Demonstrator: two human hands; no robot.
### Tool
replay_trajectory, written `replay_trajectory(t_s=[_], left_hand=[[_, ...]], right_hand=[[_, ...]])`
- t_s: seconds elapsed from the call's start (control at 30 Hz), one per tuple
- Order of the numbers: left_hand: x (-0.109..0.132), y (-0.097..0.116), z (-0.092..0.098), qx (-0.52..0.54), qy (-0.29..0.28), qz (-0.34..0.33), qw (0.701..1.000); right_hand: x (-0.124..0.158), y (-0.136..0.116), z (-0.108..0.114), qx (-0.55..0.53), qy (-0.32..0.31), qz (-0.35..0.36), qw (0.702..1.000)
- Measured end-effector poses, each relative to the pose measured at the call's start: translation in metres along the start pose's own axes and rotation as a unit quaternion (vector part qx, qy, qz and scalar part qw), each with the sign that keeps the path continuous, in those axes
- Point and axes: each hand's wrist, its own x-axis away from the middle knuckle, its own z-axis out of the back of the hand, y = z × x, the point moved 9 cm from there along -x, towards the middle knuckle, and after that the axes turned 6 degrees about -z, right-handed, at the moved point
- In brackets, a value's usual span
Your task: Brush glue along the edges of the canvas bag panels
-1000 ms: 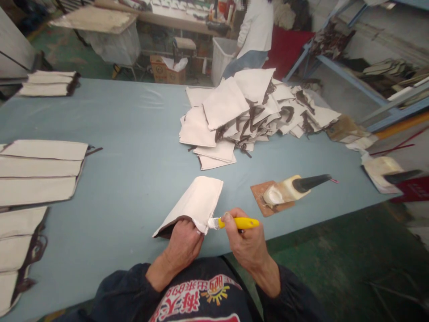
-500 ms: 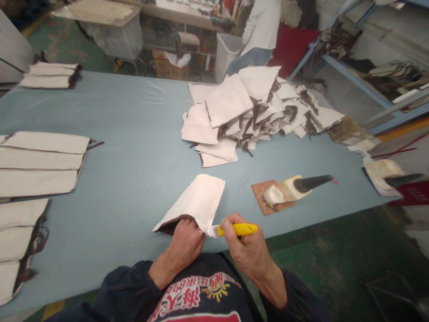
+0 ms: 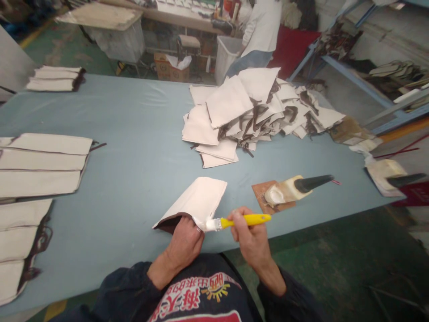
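Note:
A cream fabric pouch (image 3: 197, 199) with a dark brown lining lies at the near side of the table, its mouth towards me. My left hand (image 3: 185, 239) grips the pouch at its open edge, with the fingertips tucked inside and hidden. My right hand (image 3: 250, 235) is closed round the yellow handle of a paintbrush (image 3: 246, 220). The white-coated bristles touch the pouch near its right corner, close to my left fingers. To the right, a cream container with white stuff in its opening (image 3: 276, 195) and a black tapered end rests on a brown board (image 3: 259, 192).
A heap of cream pouches (image 3: 231, 103) covers the far middle of the blue-grey table (image 3: 134, 179). Rows of pouches (image 3: 43, 158) lie overlapped along the left side. Another coated container (image 3: 389, 172) stands at the right edge. Beyond the table a person (image 3: 261, 31) is beside a pale bin (image 3: 226, 53).
My right hand has moved slightly right and up with the paintbrush, whose handle now lies flatter. The bristles have shifted up onto the pouch's surface. My left hand keeps its hold.

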Motion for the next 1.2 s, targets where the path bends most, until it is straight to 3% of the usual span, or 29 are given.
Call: replay_trajectory(t_s=[0.13,0.23,0.5,0.63,0.77,0.87,0.97,1.07,1.2], left_hand=[[-0.004,-0.008,0.012,0.121,-0.006,0.059,0.991],[-0.007,-0.010,0.021,0.168,-0.014,0.086,0.982],[-0.004,-0.006,0.022,0.135,-0.024,0.053,0.989],[-0.006,0.000,0.026,0.106,-0.005,0.025,0.994],[-0.006,0.001,0.027,0.103,0.005,0.020,0.995],[-0.004,0.001,0.028,0.122,0.014,0.027,0.992],[0.000,-0.007,0.029,0.163,0.016,0.088,0.983],[0.004,-0.025,0.038,0.199,0.029,0.216,0.956],[-0.002,-0.040,0.055,0.280,0.028,0.310,0.908]], right_hand=[[-0.018,0.018,0.029,-0.116,0.086,-0.027,0.989],[-0.015,0.013,0.033,-0.136,0.108,-0.004,0.985],[0.005,-0.012,-0.015,-0.101,-0.020,0.012,0.995],[-0.004,-0.011,-0.007,-0.119,0.044,0.016,0.992],[-0.011,-0.008,-0.017,-0.124,-0.008,0.005,0.992],[-0.005,-0.002,-0.005,-0.119,-0.001,-0.018,0.993],[0.001,0.005,0.016,-0.124,0.019,-0.031,0.992],[0.000,0.009,0.028,-0.152,0.029,-0.027,0.988],[-0.006,-0.004,0.028,-0.162,0.027,0.016,0.986]])
